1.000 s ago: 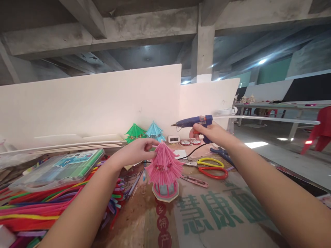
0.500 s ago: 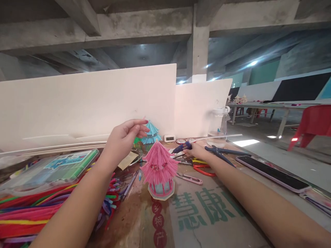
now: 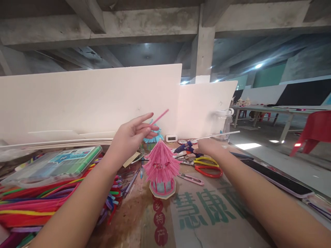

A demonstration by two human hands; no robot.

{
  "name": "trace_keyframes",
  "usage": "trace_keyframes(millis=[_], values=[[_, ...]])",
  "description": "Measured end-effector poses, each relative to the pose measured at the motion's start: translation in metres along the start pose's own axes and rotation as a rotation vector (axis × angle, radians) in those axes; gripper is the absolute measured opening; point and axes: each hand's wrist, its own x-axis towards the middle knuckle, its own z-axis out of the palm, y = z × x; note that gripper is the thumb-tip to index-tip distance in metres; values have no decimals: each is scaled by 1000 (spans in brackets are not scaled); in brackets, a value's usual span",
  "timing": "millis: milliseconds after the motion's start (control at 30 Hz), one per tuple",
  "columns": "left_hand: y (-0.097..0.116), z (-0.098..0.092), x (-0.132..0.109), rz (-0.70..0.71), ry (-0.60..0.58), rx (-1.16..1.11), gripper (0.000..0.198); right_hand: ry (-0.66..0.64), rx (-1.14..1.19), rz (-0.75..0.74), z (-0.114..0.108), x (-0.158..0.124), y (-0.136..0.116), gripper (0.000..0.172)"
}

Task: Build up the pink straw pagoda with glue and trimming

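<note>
Left grip (image 3: 131,136): I'm grasping a pink stem (image 3: 160,116), mid-frame.
Right grip (image 3: 209,147): I'm seeing it beside the glue gun (image 3: 185,147), right of centre; grasping or released, I can't tell.
Pagoda (image 3: 162,162): standing lower centre.

The desk (image 3: 129,215) carries a pink tiered model (image 3: 162,163), upright, laterally between the left hand (image 3: 134,136) and right hand (image 3: 208,146); scissors (image 3: 207,167) lie just nearer than the right hand, a phone (image 3: 274,175) to its right, pipe cleaners (image 3: 38,219) left of the left hand.
</note>
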Motion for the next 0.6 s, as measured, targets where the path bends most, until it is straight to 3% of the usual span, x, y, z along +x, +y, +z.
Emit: trace_keyframes(millis=[67, 167, 200, 300, 367, 467, 600], values=[[3, -1, -1, -28, 30, 19, 37, 101, 17, -10, -20, -14, -3, 22], [9, 0, -4, -32, 11, 89, 24, 301, 82, -89, -47, -39, -14, 34], [10, 1, -5, -30, -28, 119, 23, 414, 139, -141, -53, -48, -18, 34], [16, 5, -11, -8, -143, 238, 25, 929, 468, -462, -61, -74, -34, 22], [20, 9, -16, 50, -166, 331, 28, 1129, 475, -670, -59, -88, -43, 19], [26, 14, -20, 137, -173, 416, 28, 1150, 293, -905, -54, -100, -54, 19], [27, 16, -21, 164, -142, 348, 24, 1054, 98, -968, -46, -102, -66, 20]])
